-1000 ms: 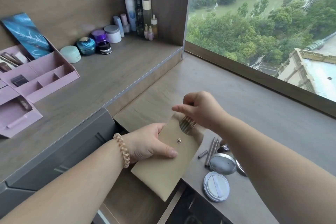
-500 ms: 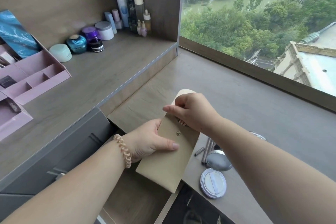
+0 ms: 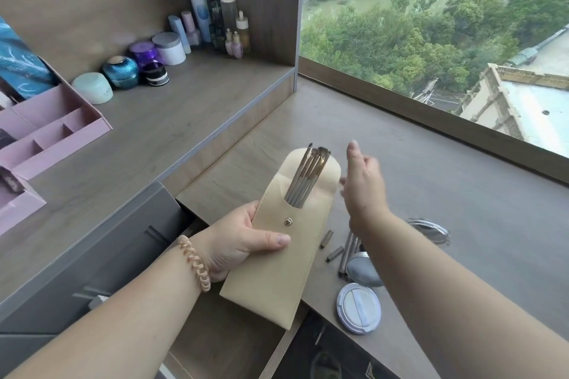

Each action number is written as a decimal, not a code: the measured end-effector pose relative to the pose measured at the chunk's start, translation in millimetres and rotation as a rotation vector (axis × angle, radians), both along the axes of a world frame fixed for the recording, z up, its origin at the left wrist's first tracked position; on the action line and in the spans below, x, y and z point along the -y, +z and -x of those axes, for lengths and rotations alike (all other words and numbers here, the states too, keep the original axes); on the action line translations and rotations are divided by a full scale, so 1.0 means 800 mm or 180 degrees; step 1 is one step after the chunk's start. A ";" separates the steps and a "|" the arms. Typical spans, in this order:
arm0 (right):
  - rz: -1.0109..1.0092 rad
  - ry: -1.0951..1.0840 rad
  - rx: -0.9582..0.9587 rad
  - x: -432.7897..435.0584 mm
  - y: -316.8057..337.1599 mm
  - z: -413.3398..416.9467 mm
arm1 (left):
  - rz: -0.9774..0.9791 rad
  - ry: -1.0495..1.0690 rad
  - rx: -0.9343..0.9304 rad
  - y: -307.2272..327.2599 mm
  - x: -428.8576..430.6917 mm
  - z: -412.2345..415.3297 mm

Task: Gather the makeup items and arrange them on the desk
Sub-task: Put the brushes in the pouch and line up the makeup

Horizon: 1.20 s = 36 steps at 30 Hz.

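Beige pouch (image 3: 277, 271) is sitting at centre frame, flap open, brushes (image 3: 304, 175) poking out of its top, while the left grip (image 3: 243, 240) is clasping its left edge, thumb across the front. Just right of it, the right grip (image 3: 363, 181) is hovering with fingers spread, holding nothing, above the bench (image 3: 462, 194).

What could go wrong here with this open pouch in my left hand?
The left hand alone grips the pouch, flap open; tipping it could spill the brushes toward the drawer below. The right forearm hangs above the white compact near the desk edge; a sweep might knock it off.
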State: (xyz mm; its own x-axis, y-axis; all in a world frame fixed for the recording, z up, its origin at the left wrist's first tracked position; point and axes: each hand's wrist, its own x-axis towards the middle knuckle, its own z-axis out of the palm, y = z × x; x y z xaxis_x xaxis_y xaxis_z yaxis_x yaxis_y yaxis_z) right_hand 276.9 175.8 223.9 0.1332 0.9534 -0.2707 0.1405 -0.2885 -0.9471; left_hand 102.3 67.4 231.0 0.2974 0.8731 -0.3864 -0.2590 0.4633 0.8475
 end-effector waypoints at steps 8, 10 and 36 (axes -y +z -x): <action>0.0767 0.1111 -0.1762 0.034 -0.010 0.010 | 0.0204 0.0248 -0.0144 -0.011 -0.004 -0.007; 0.0579 0.0961 -0.1503 0.032 -0.013 0.012 | 0.0178 0.0472 -0.0264 -0.013 -0.005 -0.011; -0.0085 0.0294 0.0097 0.048 -0.023 -0.052 | 0.0374 0.0615 -0.1764 -0.123 -0.038 -0.026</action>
State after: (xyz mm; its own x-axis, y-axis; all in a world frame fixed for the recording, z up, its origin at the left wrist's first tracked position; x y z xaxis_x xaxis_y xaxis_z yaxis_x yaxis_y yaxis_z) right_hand 318.1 137.4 205.9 0.0522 0.9689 -0.2421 0.1941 -0.2476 -0.9492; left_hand 123.5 97.8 132.3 -0.1359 0.8333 -0.5358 0.1182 0.5506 0.8263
